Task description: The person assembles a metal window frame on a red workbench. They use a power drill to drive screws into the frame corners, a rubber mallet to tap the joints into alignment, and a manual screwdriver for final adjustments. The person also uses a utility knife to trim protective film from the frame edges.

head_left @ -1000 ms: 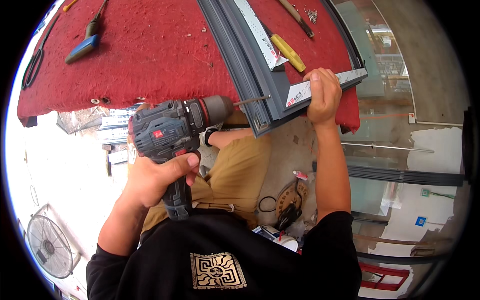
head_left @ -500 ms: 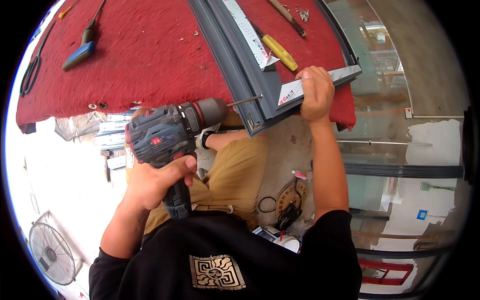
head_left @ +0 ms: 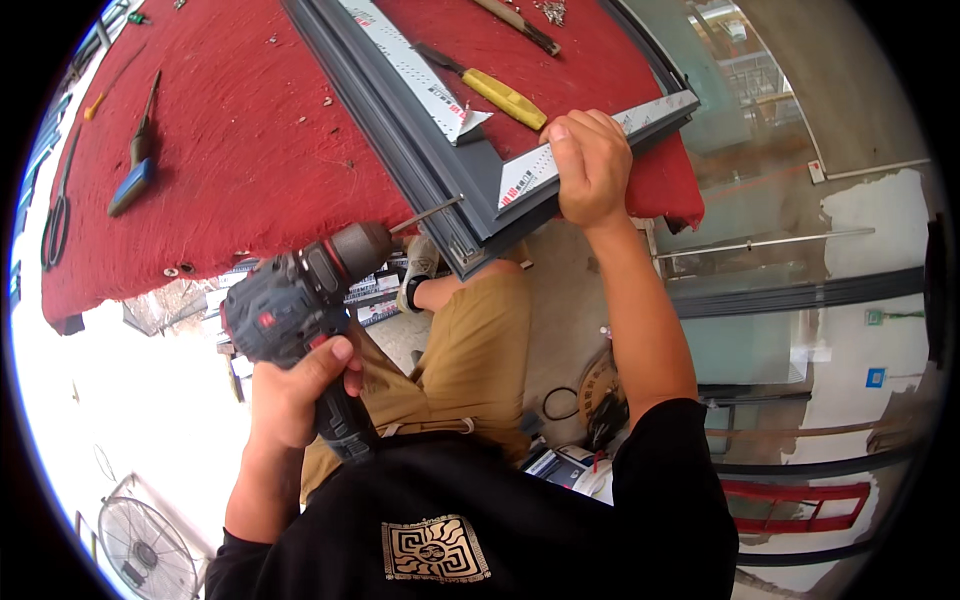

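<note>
My left hand [head_left: 295, 395] is wrapped round the grip of a dark grey cordless drill [head_left: 265, 310], its thumb on the near side. The long thin bit [head_left: 425, 213] points right and up, with its tip at the side channel of a dark grey metal frame [head_left: 375, 125], close to the corner. Whether the tip enters the metal I cannot tell. My right hand [head_left: 590, 165] grips the frame's shorter bar, fingers curled over its white printed film [head_left: 530, 177]. That corner of the frame juts past the edge of a red cloth-covered table [head_left: 250, 150].
Inside the frame lie a yellow-handled tool [head_left: 505, 97], a wooden-handled tool [head_left: 515, 22] and a small heap of screws [head_left: 552, 11]. Left on the cloth are a blue-handled screwdriver [head_left: 135, 180] and scissors [head_left: 57, 225]. A fan [head_left: 145, 550] stands lower left; glass panels [head_left: 740, 260] are right.
The view has shifted, so the table and frame appear further left. My left hand still holds the drill with its bit at the frame corner, and my right hand keeps its grip.
</note>
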